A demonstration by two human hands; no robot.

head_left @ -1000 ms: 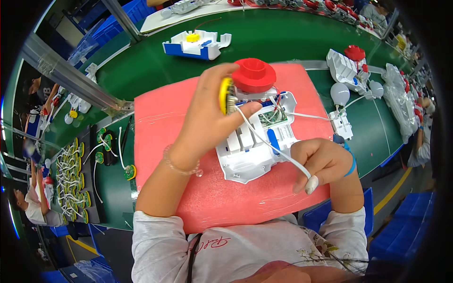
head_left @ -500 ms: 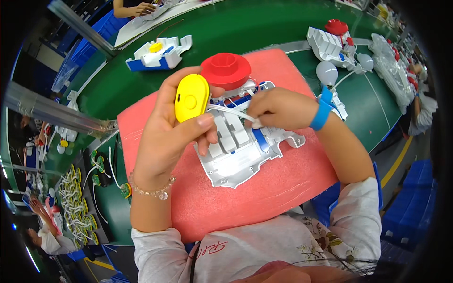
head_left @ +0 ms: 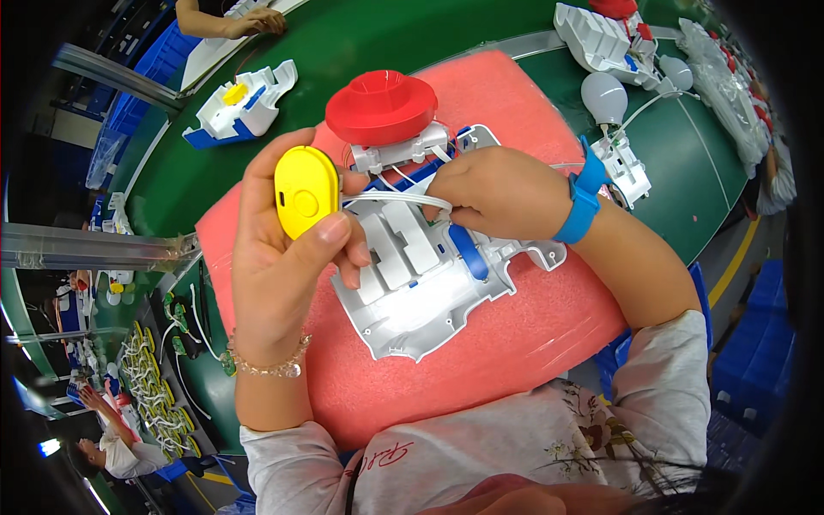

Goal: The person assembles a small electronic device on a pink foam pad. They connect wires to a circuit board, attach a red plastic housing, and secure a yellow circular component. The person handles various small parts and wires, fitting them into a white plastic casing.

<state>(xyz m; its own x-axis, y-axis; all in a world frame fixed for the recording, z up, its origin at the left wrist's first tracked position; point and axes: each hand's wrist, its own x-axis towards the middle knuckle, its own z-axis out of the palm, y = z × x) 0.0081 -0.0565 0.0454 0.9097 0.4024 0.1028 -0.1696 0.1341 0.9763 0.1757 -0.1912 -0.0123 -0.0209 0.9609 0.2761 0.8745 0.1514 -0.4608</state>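
My left hand [head_left: 273,257] is closed around a yellow oval plastic unit [head_left: 306,194], its flat face with a round button turned up. A looped white cable [head_left: 390,196] runs from this unit to my right hand [head_left: 506,196]. The right fingertips are pinched on the cable's far end, which they mostly hide. Below both hands lies an open white plastic housing [head_left: 429,305] with raised compartments and a blue strip [head_left: 469,251]. A red flanged cup-shaped part [head_left: 382,107] stands on the housing's far side, with thin wires near its base.
Under the housing is a pink foam pad [head_left: 532,326] on the green table [head_left: 455,30]. Other part-built housings stand far left [head_left: 240,103] and far right [head_left: 601,43], near a white bulb [head_left: 603,97]. Yellow cabled units [head_left: 159,395] fill a tray at left. A co-worker's hand [head_left: 255,21] rests at the far edge.
The view has shifted slightly. My left hand, with the yellow unit, sits a little farther left. The white cable end, partly showing under my right fingers before, is now more hidden.
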